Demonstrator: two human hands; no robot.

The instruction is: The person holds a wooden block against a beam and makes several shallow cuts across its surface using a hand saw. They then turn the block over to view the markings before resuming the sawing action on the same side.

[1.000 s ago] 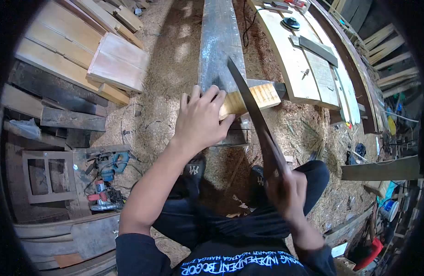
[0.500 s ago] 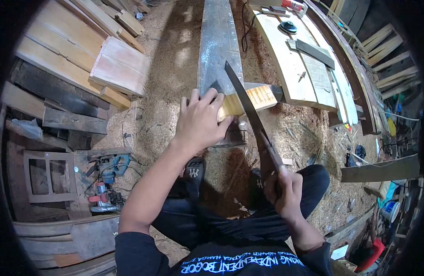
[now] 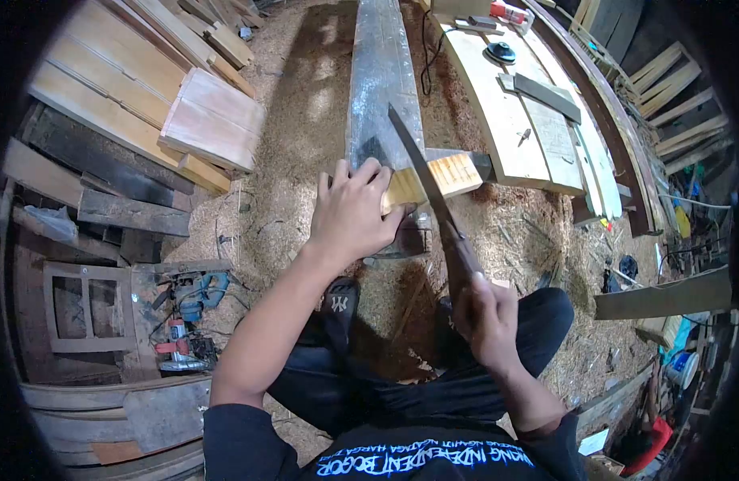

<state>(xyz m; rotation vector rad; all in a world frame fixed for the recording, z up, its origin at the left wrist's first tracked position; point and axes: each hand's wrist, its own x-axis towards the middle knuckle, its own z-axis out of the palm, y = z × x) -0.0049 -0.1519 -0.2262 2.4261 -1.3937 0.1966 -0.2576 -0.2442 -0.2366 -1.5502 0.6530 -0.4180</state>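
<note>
My left hand (image 3: 349, 210) presses a pale wood block (image 3: 457, 172) against the worn, dark plank bench (image 3: 385, 68), its fingers bent over the block's left end. My right hand (image 3: 488, 317) is wrapped round the handle of a handsaw (image 3: 440, 207). The long dark blade slants up and left across the block, with its tip beyond the far side, over the bench. From above, the depth of any cut is hidden.
Boards on the right carry a grinder-like disc tool (image 3: 500, 53) and a dark wood strip (image 3: 547, 97). Planks (image 3: 105, 68) are stacked at left. Power tools (image 3: 194, 297) lie lower left. Sawdust (image 3: 297, 144) covers the floor.
The handsaw and my right hand have shifted slightly forward and to the left along the blade's line. My left hand stays on the wood block.
</note>
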